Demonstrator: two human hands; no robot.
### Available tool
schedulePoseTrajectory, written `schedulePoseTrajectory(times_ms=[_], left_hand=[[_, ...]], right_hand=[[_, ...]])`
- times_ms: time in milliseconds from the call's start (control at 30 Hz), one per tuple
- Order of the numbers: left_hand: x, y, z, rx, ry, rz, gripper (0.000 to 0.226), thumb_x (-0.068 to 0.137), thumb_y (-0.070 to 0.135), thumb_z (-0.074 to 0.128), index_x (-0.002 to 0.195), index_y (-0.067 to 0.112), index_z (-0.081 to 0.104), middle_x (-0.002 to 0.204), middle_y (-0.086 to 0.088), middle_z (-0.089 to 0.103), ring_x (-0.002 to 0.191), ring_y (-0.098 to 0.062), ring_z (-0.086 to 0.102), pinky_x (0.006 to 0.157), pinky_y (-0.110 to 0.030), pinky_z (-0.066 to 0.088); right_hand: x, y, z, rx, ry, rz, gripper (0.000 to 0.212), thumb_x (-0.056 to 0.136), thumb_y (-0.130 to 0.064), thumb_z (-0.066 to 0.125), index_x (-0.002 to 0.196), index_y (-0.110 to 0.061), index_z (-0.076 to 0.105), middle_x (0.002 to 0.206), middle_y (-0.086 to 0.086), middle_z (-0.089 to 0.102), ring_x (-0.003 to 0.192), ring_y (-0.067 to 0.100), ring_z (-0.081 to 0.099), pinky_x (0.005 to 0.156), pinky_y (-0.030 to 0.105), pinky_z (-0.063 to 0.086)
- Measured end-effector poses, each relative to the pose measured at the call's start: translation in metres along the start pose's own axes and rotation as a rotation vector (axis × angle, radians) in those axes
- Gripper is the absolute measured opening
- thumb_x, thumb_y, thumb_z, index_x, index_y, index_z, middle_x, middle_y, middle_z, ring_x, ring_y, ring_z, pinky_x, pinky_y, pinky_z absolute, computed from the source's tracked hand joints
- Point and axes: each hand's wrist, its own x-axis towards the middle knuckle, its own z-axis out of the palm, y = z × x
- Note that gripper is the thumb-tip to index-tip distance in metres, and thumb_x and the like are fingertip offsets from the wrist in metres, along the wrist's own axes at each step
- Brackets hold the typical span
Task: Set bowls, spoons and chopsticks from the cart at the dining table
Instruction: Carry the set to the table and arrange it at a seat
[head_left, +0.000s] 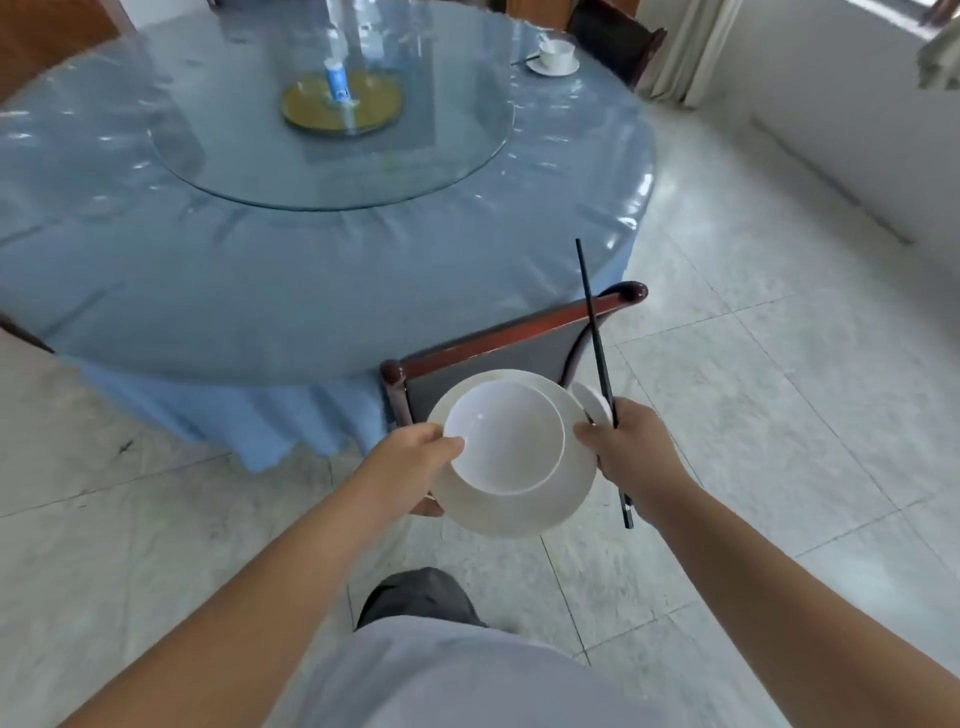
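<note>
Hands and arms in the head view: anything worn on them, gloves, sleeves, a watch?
Both are bare. The left hand and right hand wear no gloves, and no rings or watch show. Both forearms are uncovered as far down as the frame edge; no sleeve cuff is visible on them. At the bottom centre a light grey-blue shirt covers the torso, and a dark trouser knee shows above it.

Right hand (631, 457) hides most of the spoon (592, 402).
</note>
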Motion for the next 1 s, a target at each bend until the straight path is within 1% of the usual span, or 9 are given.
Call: schedulePoseTrajectory(times_ms=[200, 333, 433, 467, 567, 667, 767, 933, 1000], left_hand=[[0.095, 0.056, -0.027, -0.084, 0.077, -0.010, 0.031, 0.073, 0.043, 0.059, 0.093, 0.022, 0.070, 0.097, -0.009, 0.071, 0.080, -0.023, 0.067, 0.056, -0.029, 0.053], [0.171, 0.084, -0.063, -0.101, 0.123, 0.003, 0.013, 0.089, 0.032, 0.060, 0.091, 0.022, 0.068, 0.093, -0.007, 0.070, 0.083, -0.023, 0.068, 0.060, -0.032, 0.059], [0.216, 0.099, -0.085, -0.124, 0.140, -0.026, 0.026, 0.076, 0.040, 0.059, 0.095, 0.025, 0.069, 0.099, -0.003, 0.072, 0.090, -0.021, 0.070, 0.070, -0.038, 0.061], [0.230, 0.102, -0.090, -0.148, 0.145, -0.038, 0.027, 0.076, 0.039, 0.059, 0.096, 0.025, 0.069, 0.101, -0.003, 0.073, 0.091, -0.020, 0.070, 0.069, -0.037, 0.062], [0.271, 0.100, -0.099, -0.163, 0.189, -0.100, 0.012, 0.088, 0.026, 0.058, 0.095, 0.024, 0.067, 0.103, -0.004, 0.072, 0.092, -0.019, 0.070, 0.070, -0.037, 0.062], [0.309, 0.092, -0.100, -0.170, 0.227, -0.187, 0.013, 0.088, 0.022, 0.055, 0.094, 0.025, 0.067, 0.103, -0.004, 0.071, 0.093, -0.020, 0.069, 0.070, -0.038, 0.061], [0.338, 0.082, -0.094, -0.176, 0.263, -0.269, 0.016, 0.085, 0.019, 0.053, 0.093, 0.023, 0.066, 0.105, -0.005, 0.069, 0.090, -0.021, 0.068, 0.065, -0.035, 0.061], [0.359, 0.073, -0.078, -0.110, 0.394, -0.357, 0.030, 0.072, 0.027, 0.049, 0.094, 0.015, 0.066, 0.100, -0.008, 0.067, 0.095, -0.029, 0.064, 0.087, -0.049, 0.057], [0.365, 0.074, -0.074, -0.062, 0.444, -0.356, 0.035, 0.070, 0.029, 0.048, 0.093, 0.009, 0.063, 0.098, -0.012, 0.067, 0.085, -0.027, 0.061, 0.077, -0.041, 0.054]], right_hand=[[0.125, -0.057, 0.014, -0.104, -0.085, -0.082, 0.009, 0.083, -0.015, 0.062, 0.091, -0.013, 0.065, 0.066, 0.002, 0.062, 0.050, 0.018, 0.056, 0.050, 0.031, 0.044], [0.213, -0.090, 0.040, -0.139, -0.124, -0.082, 0.020, 0.082, -0.019, 0.064, 0.101, -0.011, 0.065, 0.086, 0.012, 0.069, 0.077, 0.033, 0.068, 0.068, 0.047, 0.059], [0.271, -0.107, 0.062, -0.193, -0.139, -0.089, 0.006, 0.083, -0.020, 0.066, 0.085, -0.022, 0.061, 0.077, 0.002, 0.066, 0.074, 0.028, 0.064, 0.070, 0.042, 0.057], [0.289, -0.111, 0.069, -0.196, -0.151, -0.088, 0.011, 0.083, -0.020, 0.067, 0.078, -0.025, 0.058, 0.070, 0.000, 0.062, 0.070, 0.027, 0.061, 0.067, 0.040, 0.053], [0.336, -0.114, 0.091, -0.241, -0.196, -0.052, 0.016, 0.084, -0.020, 0.066, 0.072, -0.023, 0.055, 0.061, -0.001, 0.056, 0.061, 0.025, 0.054, 0.062, 0.036, 0.047], [0.375, -0.106, 0.112, -0.300, -0.271, -0.022, 0.005, 0.083, -0.018, 0.064, 0.082, -0.018, 0.059, 0.063, 0.000, 0.056, 0.060, 0.024, 0.054, 0.058, 0.032, 0.045], [0.406, -0.092, 0.128, -0.388, -0.344, 0.014, 0.012, 0.084, -0.019, 0.062, 0.095, -0.016, 0.062, 0.068, 0.000, 0.059, 0.058, 0.020, 0.056, 0.051, 0.027, 0.042], [0.440, -0.076, 0.141, -0.502, -0.460, 0.030, 0.014, 0.087, -0.017, 0.059, 0.099, -0.011, 0.062, 0.077, 0.003, 0.062, 0.063, 0.017, 0.056, 0.049, 0.026, 0.041], [0.448, -0.072, 0.143, -0.541, -0.481, 0.016, 0.019, 0.086, -0.016, 0.058, 0.101, -0.006, 0.062, 0.082, 0.006, 0.064, 0.065, 0.017, 0.054, 0.050, 0.026, 0.041]])
